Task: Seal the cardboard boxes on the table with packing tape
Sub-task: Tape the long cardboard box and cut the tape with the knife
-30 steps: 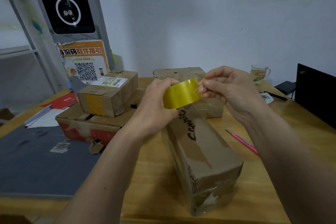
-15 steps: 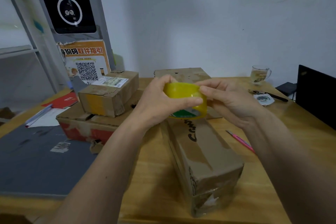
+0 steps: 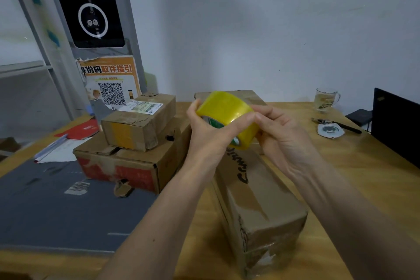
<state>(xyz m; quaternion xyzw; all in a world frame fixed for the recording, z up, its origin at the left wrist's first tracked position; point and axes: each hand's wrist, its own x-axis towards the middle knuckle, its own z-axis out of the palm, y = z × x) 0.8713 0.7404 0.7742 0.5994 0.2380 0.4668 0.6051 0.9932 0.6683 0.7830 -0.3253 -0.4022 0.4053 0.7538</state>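
Note:
I hold a yellow roll of packing tape (image 3: 225, 109) in the air above the far end of a long cardboard box (image 3: 259, 198) with black writing on top. My left hand (image 3: 206, 134) grips the roll from the left, thumb across its outer face. My right hand (image 3: 279, 136) holds the roll from the right, fingers behind it and thumb on its surface. A small box with a label (image 3: 141, 125) sits stacked on a wider box with red print (image 3: 127, 163) to the left. Another box (image 3: 247, 95) lies behind the roll, mostly hidden.
The wooden table (image 3: 354, 179) carries a grey mat (image 3: 45, 207) at the left, papers and a red envelope (image 3: 77, 130), a glass cup (image 3: 325, 100), a pen (image 3: 341, 124), and a black laptop (image 3: 397, 123) at the right edge. A QR poster (image 3: 109, 82) leans behind.
The roll has been turned in my hands from edge-on to a tilted pose showing its core. Both hands have closed around it; the pulled-out tape end between my right fingers is gone.

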